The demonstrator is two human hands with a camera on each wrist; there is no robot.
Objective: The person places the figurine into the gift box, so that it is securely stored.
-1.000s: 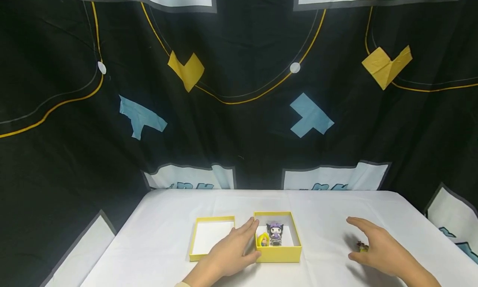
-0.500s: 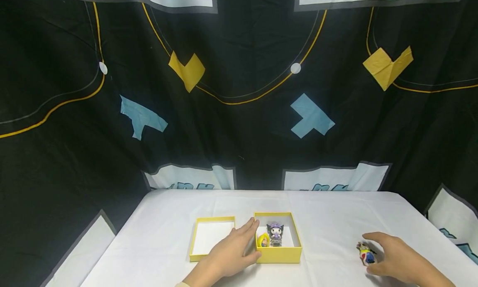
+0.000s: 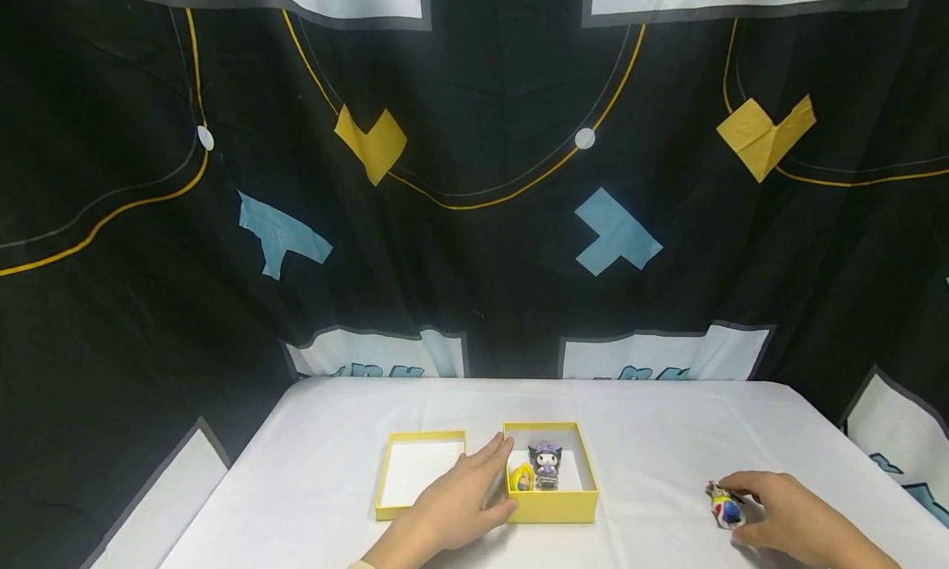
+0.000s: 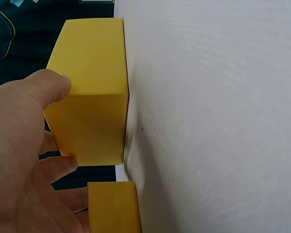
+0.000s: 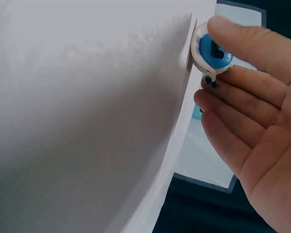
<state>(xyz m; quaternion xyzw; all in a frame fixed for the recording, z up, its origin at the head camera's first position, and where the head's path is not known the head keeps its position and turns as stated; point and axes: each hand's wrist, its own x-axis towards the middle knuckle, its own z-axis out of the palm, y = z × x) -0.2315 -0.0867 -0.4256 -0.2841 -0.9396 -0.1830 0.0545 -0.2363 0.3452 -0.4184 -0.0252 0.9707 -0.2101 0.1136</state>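
Note:
A small painted figurine (image 3: 726, 507) with a round blue and white part lies on the white table at the right. My right hand (image 3: 789, 515) pinches it between thumb and fingers; in the right wrist view the thumb (image 5: 233, 36) overlaps its blue part. Left of centre, my left hand (image 3: 463, 499) rests against a yellow open box (image 3: 552, 507), fingers straight along its left wall. The left wrist view has that thumb (image 4: 56, 85) touching the box's corner edge. Inside the box stand a purple and black figurine (image 3: 547, 466) and a smaller yellow-hooded figurine (image 3: 522, 477).
A shallow yellow lid (image 3: 383, 478) with a white inside lies left of the box, partly behind my left hand. The white-covered table (image 3: 645, 437) reaches back to a dark patterned curtain (image 3: 474, 264).
My right hand has lowered over the figurine at the right, and its thumb and fingers have closed round it. My left hand stays at the box.

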